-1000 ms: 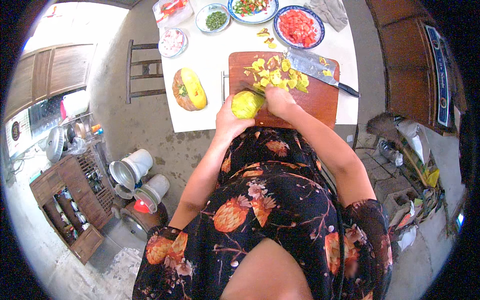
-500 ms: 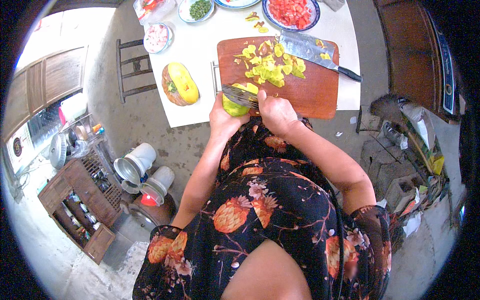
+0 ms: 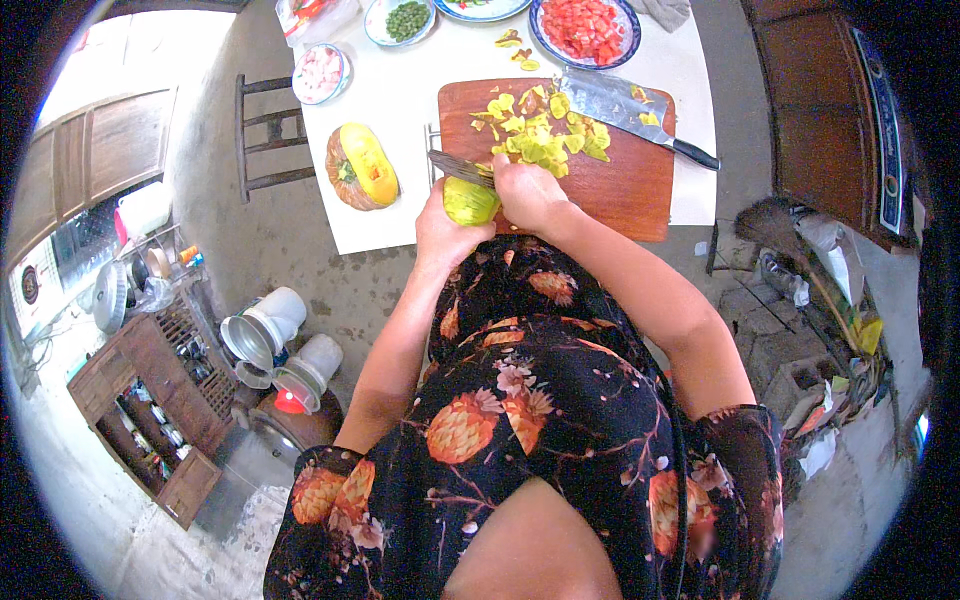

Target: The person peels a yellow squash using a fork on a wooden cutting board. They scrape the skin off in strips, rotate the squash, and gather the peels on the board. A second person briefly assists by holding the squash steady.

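My left hand (image 3: pixel 438 236) grips a piece of pumpkin (image 3: pixel 469 204), yellow-green where its skin is off, at the near left edge of the cutting board (image 3: pixel 632 200). In my closed right hand (image 3: pixel 530 196) is a knife (image 3: pixel 458 168) with a dark, streaked blade, lying across the top of that piece; its handle is hidden in my fist. Yellow pumpkin peelings (image 3: pixel 540 147) are heaped on the board beyond my hands. A wide cleaver (image 3: pixel 608 102) rests at the board's far right, its black handle past the edge. To the left, a cut pumpkin half (image 3: pixel 364 170) lies on the table.
Along the white table's (image 3: pixel 370 228) far side stand a plate of diced red pieces (image 3: pixel 585 28), a bowl of chopped green pieces (image 3: pixel 400 20) and a bowl of pale pink pieces (image 3: pixel 321 74). A wooden chair (image 3: pixel 275 130) stands left; a broom (image 3: pixel 790 240) and rubbish lie right.
The knife has turned and moved up and left over the pumpkin piece, showing its blade more edge-on. My right hand has shifted slightly up and left; the left still grips the piece.
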Demonstrator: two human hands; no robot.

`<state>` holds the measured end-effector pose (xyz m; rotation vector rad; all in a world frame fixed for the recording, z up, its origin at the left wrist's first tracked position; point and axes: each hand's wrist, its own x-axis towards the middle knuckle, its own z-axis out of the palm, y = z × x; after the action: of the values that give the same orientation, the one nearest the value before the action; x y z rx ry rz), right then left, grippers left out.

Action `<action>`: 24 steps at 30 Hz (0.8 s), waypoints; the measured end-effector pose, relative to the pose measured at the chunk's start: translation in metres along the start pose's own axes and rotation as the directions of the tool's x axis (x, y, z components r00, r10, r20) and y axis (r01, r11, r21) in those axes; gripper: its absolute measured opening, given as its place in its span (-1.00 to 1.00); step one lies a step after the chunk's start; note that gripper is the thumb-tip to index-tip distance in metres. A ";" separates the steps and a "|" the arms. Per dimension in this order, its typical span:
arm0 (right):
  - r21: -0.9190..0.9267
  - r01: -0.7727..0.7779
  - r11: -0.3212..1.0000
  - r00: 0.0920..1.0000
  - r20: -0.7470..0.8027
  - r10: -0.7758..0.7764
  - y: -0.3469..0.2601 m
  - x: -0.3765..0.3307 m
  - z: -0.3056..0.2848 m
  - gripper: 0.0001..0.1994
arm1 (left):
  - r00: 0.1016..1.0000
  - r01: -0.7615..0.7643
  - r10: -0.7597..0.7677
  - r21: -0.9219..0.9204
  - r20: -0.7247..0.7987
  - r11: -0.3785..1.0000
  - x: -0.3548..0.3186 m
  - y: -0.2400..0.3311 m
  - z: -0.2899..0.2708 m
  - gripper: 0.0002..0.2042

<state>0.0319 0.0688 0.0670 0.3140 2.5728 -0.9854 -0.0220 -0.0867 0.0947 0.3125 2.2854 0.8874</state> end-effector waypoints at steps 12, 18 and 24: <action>-0.106 -0.024 0.994 1.000 -0.003 0.024 0.001 -0.008 -0.013 -0.81 | 0.998 0.016 -0.017 0.016 0.052 1.000 0.003 0.002 0.009 -0.23; -0.116 0.010 0.993 0.999 0.045 -0.005 0.010 -0.011 -0.010 -0.80 | 0.994 0.074 -0.069 -0.049 0.090 0.996 0.010 -0.008 0.008 -0.24; -0.114 -0.069 0.991 0.992 0.101 0.081 0.017 -0.037 -0.023 -0.76 | 0.990 0.081 -0.050 -0.247 0.130 0.966 0.012 -0.021 0.006 -0.22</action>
<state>0.0650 0.0942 0.0884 0.3176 2.4889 -0.8071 -0.0273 -0.0943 0.0712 0.1724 2.0306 1.0798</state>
